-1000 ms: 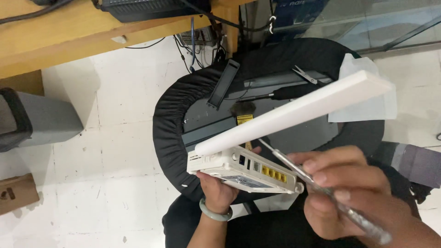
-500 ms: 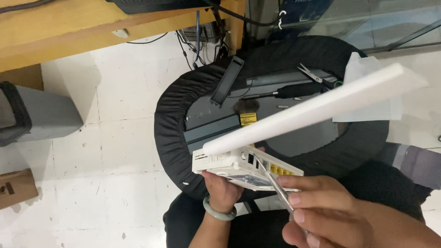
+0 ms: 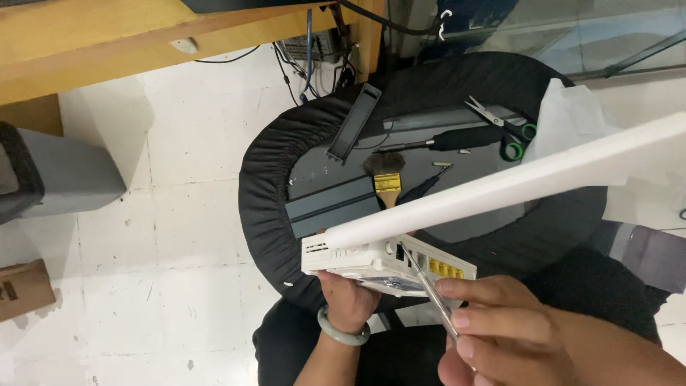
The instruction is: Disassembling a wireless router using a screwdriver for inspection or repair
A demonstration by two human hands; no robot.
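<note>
1 round black surface [image 3: 271,186] stands on pale floor tiles [image 3: 143,286] beside a wooden desk [image 3: 107,50], with open floor to its left. Above its near edge, the left hand [image 3: 348,299] grips a white router [image 3: 371,261] from below; the right hand [image 3: 500,329] pinches a thin metal tool [image 3: 425,282], tip at the router's ports.

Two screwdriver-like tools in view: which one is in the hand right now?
The thin metal-shafted tool, pinched in the right hand with its tip at the white router. The black-handled screwdriver lies untouched on the round black stool, beside the scissors.
</note>
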